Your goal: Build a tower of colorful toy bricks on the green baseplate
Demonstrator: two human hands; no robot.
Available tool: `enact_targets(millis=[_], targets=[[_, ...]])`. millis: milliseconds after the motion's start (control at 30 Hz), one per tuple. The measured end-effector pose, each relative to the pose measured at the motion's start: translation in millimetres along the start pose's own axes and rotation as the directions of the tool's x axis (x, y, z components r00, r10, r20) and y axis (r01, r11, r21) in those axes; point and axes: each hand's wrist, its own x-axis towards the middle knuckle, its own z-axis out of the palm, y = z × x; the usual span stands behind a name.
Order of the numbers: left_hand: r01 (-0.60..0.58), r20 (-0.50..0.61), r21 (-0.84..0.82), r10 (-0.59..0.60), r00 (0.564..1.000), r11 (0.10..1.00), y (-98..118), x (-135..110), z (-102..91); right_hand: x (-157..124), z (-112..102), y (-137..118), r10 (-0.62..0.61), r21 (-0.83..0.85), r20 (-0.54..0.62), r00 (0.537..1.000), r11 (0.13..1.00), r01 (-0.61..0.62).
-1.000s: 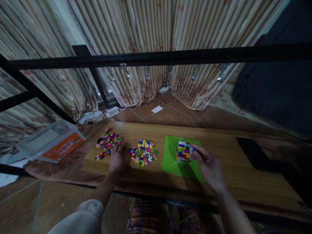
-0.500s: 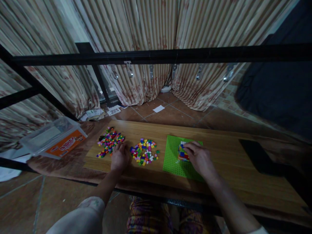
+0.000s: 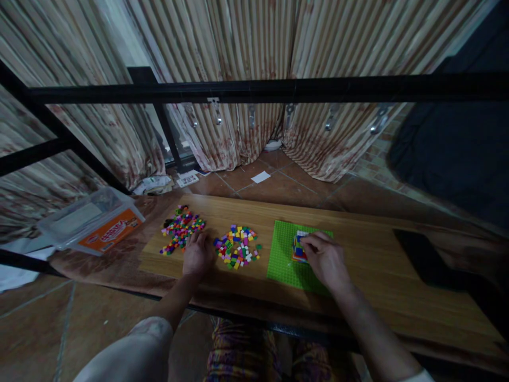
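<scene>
On the green baseplate (image 3: 280,254) stands a small, low stack of coloured building bricks (image 3: 299,251), partly hidden by my right hand (image 3: 326,258). Thumb and fingers of that hand are closed in a pinch at the top of the stack, on a small brick (image 3: 301,240) that looks blue. My left hand (image 3: 196,256) rests on the wooden board, its fingers loosely apart at the edge of the left heap of loose bricks (image 3: 182,228); nothing shows in it. Just to its right lies a second heap of loose bricks (image 3: 237,246).
A clear plastic box (image 3: 85,215) with an orange label stands left of the wooden board (image 3: 369,254). At the board's right lies a flat black object (image 3: 423,257). A black metal bar (image 3: 254,89) with hooks crosses in front of the striped curtains (image 3: 238,48).
The view has shifted slightly, moving the scene a little to the right. Both hands keep nearly the same places, with the right fingers still at the stack.
</scene>
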Motion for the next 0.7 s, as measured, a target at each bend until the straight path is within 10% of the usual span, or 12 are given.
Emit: enact_targets(millis=[367,700], targets=[[0.009,0.003,-0.006,-0.009,1.0,1.0,1.1,-0.7,-1.3,-1.6,2.5,-0.5,-0.019,-0.062,-0.008,1.0,0.998,0.018],[0.031,0.01,0.0,-0.031,0.999,1.0,1.4,-0.7,-1.4,2.6,4.1,6.5,0.229,0.123,-0.155,0.961,0.97,-0.211]])
